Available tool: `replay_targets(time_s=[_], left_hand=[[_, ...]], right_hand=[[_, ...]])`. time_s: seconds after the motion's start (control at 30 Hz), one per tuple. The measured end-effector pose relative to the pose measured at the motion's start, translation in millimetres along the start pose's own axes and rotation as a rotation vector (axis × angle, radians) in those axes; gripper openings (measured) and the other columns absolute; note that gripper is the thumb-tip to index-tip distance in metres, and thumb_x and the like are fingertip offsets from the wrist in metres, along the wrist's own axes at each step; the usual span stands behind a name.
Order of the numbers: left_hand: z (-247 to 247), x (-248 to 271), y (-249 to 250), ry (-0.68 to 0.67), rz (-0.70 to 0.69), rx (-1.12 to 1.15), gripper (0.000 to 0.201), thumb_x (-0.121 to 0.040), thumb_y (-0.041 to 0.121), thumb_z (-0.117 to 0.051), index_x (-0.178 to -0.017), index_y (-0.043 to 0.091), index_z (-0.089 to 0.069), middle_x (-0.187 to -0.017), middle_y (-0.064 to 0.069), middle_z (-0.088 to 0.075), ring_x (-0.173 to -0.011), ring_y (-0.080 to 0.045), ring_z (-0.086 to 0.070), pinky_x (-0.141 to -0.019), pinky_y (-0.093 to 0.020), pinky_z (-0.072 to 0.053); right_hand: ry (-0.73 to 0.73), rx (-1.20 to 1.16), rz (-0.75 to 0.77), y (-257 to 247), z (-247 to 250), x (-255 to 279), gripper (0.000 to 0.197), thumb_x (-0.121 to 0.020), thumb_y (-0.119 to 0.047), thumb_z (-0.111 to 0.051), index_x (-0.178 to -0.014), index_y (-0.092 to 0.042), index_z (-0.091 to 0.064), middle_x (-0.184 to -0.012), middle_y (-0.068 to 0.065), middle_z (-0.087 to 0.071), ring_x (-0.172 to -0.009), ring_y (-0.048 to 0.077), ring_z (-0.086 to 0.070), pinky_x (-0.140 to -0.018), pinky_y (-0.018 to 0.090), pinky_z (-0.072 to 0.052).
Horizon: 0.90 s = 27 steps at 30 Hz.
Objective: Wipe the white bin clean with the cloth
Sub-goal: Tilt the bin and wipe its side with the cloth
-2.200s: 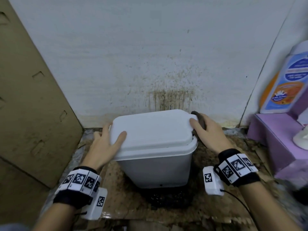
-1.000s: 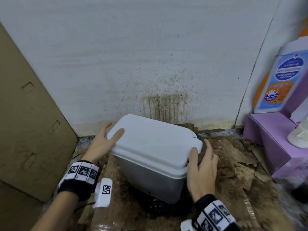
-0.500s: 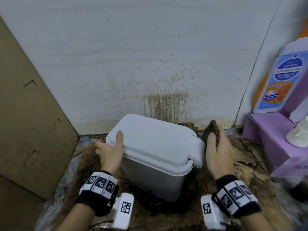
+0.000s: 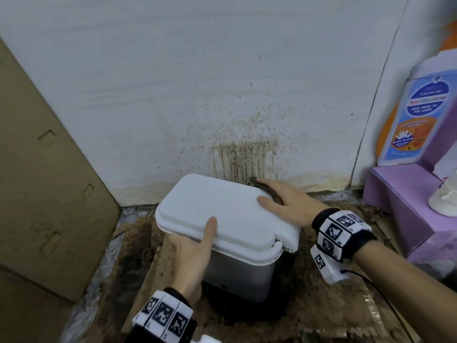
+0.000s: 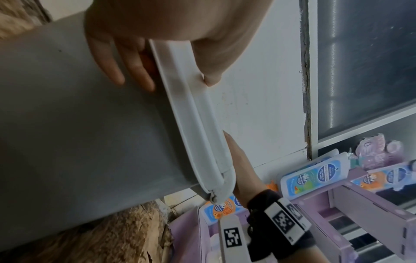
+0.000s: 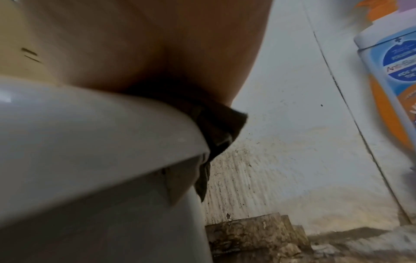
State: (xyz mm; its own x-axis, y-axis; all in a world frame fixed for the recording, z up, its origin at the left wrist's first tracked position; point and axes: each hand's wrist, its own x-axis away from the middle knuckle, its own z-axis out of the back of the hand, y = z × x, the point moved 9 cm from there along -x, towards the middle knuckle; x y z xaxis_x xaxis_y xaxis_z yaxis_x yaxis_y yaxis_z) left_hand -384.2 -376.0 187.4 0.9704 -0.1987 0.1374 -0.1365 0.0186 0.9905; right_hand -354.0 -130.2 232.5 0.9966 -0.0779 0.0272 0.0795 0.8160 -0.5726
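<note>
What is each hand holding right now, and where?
Left hand grips the white bin at its near rim, thumb on the lid. Right hand presses the dark cloth against the lid's far edge.

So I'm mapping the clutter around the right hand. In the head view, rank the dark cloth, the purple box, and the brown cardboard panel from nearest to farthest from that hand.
1. The dark cloth, under the right hand at the bin's back edge.
2. The purple box, to its right.
3. The brown cardboard panel, far left, beyond the white bin.

Black wristbands (image 4: 346,233) both wrists, white tiles with black square codes; white camera block (image 4: 326,267), thin black cable (image 4: 385,300).
</note>
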Motion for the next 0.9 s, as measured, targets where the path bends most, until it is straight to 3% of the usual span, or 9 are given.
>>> replay_targets(time_s=[0.13,0.23,0.37,0.53,0.67,0.8,0.9], left_hand=[[-8.9,0.5,-2.2,-0.050,0.016,0.024,0.061,-0.089,0.044,-0.075,-0.144,0.030,-0.053,-0.132,0.015,-0.069,-0.121,-0.011,-0.067,-0.103,-0.048,-0.055],[-6.9,-2.8,-9.2,-0.020,0.040,0.040,0.075,-0.083,0.050,-0.080,-0.148,0.029,-0.049,-0.135,0.015,-0.068,-0.123,-0.011,-0.065,-0.107,-0.048,-0.052],[0.0,-5.2,-21.6,0.052,0.073,0.065,0.106,-0.068,0.062,-0.087,-0.153,0.025,-0.034,-0.139,0.011,-0.064,-0.122,-0.010,-0.065,-0.103,-0.047,-0.055],[0.3,-3.3,-20.2,0.035,0.049,0.087,0.088,-0.080,0.044,-0.083,-0.148,0.029,-0.030,-0.135,0.011,-0.063,-0.122,-0.012,-0.064,-0.105,-0.049,-0.053],[3.5,-9.1,-15.7,0.014,0.024,0.080,0.093,-0.072,0.052,-0.088,-0.144,0.041,-0.030,-0.140,0.009,-0.061,-0.125,-0.017,-0.062,-0.104,-0.053,-0.053],[3.1,-20.9,-2.4,-0.023,-0.015,0.038,0.081,-0.081,0.040,-0.082,-0.145,0.029,-0.035,-0.142,0.005,-0.059,-0.126,-0.019,-0.061,-0.104,-0.052,-0.053],[5.3,-34.8,8.9,-0.068,-0.040,-0.021,0.080,-0.073,0.051,-0.085,-0.138,0.023,-0.049,-0.132,0.006,-0.068,-0.120,-0.017,-0.067,-0.100,-0.047,-0.057]], right_hand=[[-0.032,-0.077,-0.040,2.0,-1.9,-2.3,0.060,-0.098,-0.059,-0.047,-0.152,-0.035,-0.034,-0.143,-0.005,-0.052,-0.118,0.014,-0.055,-0.098,0.034,-0.047],[-0.020,-0.132,-0.052,3.2,-0.6,0.4,0.055,-0.097,-0.058,-0.050,-0.147,-0.039,-0.039,-0.138,-0.012,-0.055,-0.113,0.010,-0.058,-0.093,0.029,-0.050],[0.006,-0.151,-0.052,2.3,0.2,2.7,0.053,-0.096,-0.057,-0.054,-0.145,-0.041,-0.042,-0.137,-0.013,-0.057,-0.113,0.009,-0.059,-0.094,0.031,-0.052],[0.017,-0.204,-0.057,-1.3,-0.9,9.8,0.053,-0.096,-0.056,-0.055,-0.144,-0.040,-0.042,-0.133,-0.012,-0.058,-0.108,0.008,-0.062,-0.091,0.037,-0.057],[0.066,-0.236,-0.111,1.1,-1.9,17.5,0.056,-0.092,-0.062,-0.056,-0.142,-0.041,-0.040,-0.129,-0.011,-0.059,-0.108,0.012,-0.062,-0.092,0.043,-0.056],[0.123,-0.301,-0.178,3.8,-6.5,24.6,0.061,-0.090,-0.066,-0.055,-0.142,-0.040,-0.039,-0.125,-0.009,-0.062,-0.105,0.013,-0.063,-0.092,0.044,-0.055],[0.208,-0.365,-0.244,4.6,-10.8,33.2,0.067,-0.081,-0.078,-0.052,-0.138,-0.045,-0.040,-0.120,-0.010,-0.062,-0.109,0.017,-0.060,-0.094,0.047,-0.053]])
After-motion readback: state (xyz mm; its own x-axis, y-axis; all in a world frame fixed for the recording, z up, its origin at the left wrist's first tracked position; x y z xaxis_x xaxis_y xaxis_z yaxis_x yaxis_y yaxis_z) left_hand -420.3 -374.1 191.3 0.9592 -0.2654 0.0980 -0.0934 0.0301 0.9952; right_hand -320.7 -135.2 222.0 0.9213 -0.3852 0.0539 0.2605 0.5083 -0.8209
